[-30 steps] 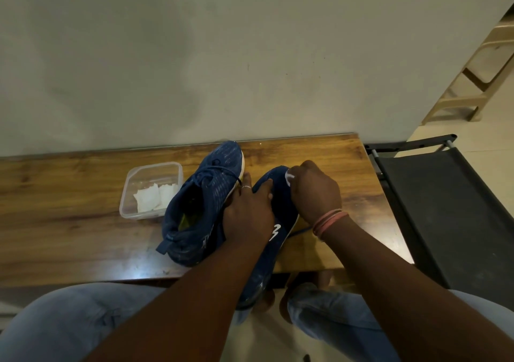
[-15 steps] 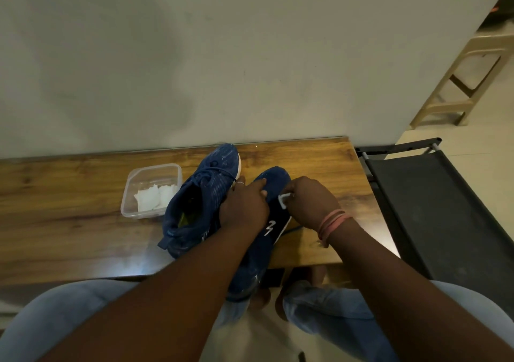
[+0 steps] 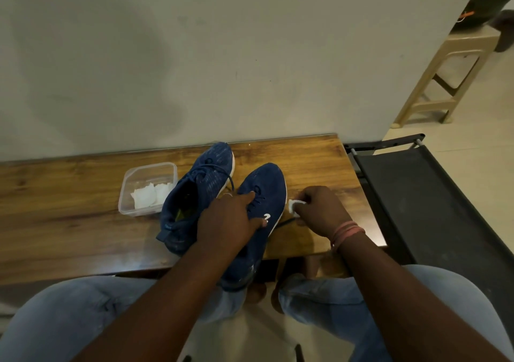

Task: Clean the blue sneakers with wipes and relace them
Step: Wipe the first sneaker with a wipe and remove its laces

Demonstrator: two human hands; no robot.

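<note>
Left hand (image 3: 230, 219) has the nearer sneaker (image 3: 264, 191) clasped on the wooden bench (image 3: 311, 161), forefinger stretched along the eyelets. Right hand (image 3: 319, 211) is pinching a scrunched wipe (image 3: 294, 208) just beside its sole. Other sneaker (image 3: 197, 191) sits right next to the plastic tub (image 3: 130, 183).

Held sneaker (image 3: 262, 189) — pinched wipe (image 3: 293, 206).

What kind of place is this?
Probably a room in a home, not a workshop: a wooden table against a bare wall, a beige plastic stool behind it, and a black fabric-covered frame alongside.
</note>
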